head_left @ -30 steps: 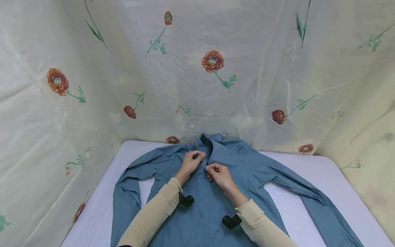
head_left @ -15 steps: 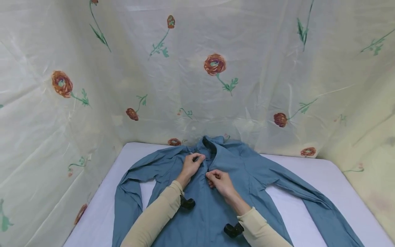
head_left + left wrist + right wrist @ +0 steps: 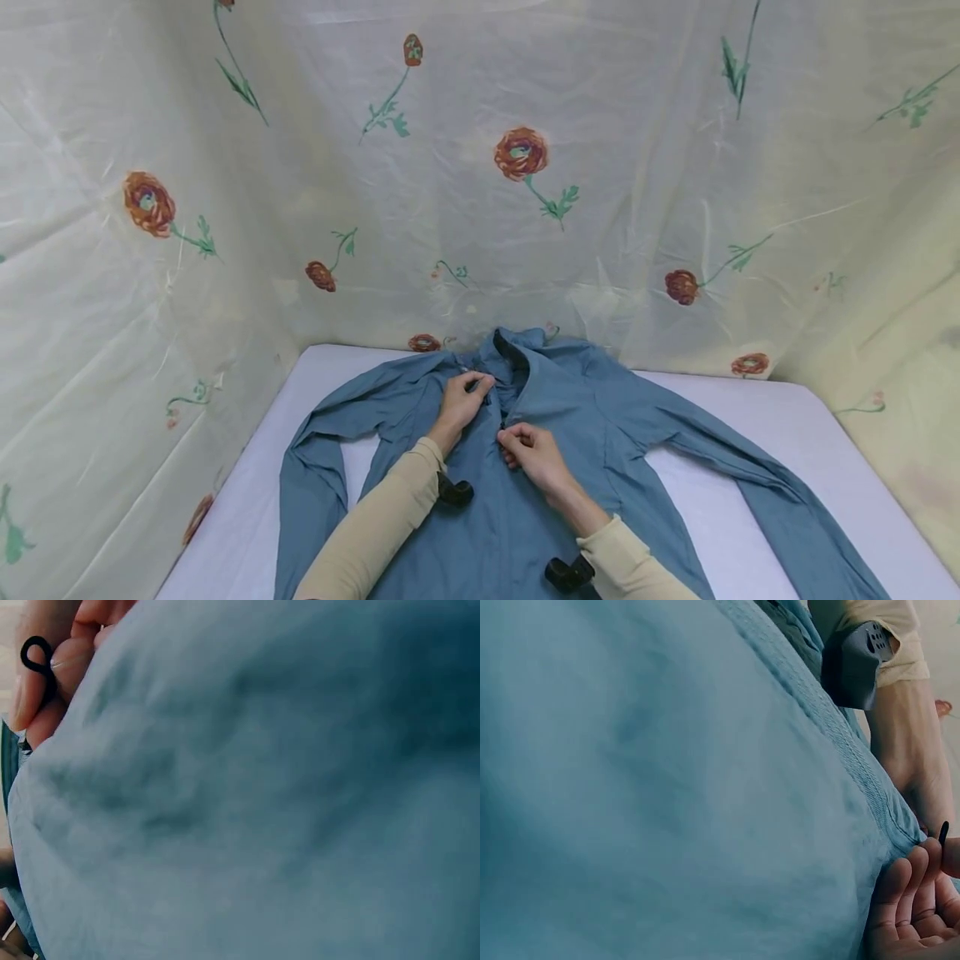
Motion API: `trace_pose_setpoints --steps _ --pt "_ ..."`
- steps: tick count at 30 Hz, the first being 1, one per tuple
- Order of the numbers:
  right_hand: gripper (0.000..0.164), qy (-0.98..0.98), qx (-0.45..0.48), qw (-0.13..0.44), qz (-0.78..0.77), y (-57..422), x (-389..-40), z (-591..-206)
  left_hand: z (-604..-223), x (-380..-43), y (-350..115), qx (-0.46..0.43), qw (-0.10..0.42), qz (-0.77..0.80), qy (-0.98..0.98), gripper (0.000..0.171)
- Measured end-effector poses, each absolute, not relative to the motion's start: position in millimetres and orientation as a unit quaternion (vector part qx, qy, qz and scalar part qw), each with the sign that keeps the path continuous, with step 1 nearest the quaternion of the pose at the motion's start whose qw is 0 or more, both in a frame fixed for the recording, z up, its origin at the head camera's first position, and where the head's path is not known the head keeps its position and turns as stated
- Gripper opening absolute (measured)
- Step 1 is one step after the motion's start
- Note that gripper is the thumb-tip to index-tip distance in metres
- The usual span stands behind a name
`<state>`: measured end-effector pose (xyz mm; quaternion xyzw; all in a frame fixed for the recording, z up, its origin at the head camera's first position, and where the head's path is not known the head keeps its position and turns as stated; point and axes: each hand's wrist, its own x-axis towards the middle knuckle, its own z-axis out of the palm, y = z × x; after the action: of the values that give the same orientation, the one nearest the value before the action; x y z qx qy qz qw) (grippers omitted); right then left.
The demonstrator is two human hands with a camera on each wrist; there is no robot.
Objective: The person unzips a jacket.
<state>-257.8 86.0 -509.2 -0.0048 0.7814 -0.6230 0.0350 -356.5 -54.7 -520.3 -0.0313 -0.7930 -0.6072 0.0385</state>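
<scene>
We note the left hand (image 3: 459, 406) and right hand (image 3: 538, 457) pinching the blue jacket (image 3: 495, 508); uneven tugging could bunch its front.

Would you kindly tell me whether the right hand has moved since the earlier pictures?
Yes: in the head view, the right hand has moved down the blue jacket, away from the far edge of the white table.

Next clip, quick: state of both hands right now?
Left hand: closed, pinching the jacket at its front edge.
Right hand: closed, pinching the black zip pull.
</scene>
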Motion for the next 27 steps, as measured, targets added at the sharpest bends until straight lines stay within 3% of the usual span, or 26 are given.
trace_pose_setpoints --steps 27 --pt "0.02 0.783 -0.01 0.047 -0.62 85.2 -236.9 -514.3 -518.0 -362.7 -58.3 0.021 0.044 -0.591 -0.805 0.025"
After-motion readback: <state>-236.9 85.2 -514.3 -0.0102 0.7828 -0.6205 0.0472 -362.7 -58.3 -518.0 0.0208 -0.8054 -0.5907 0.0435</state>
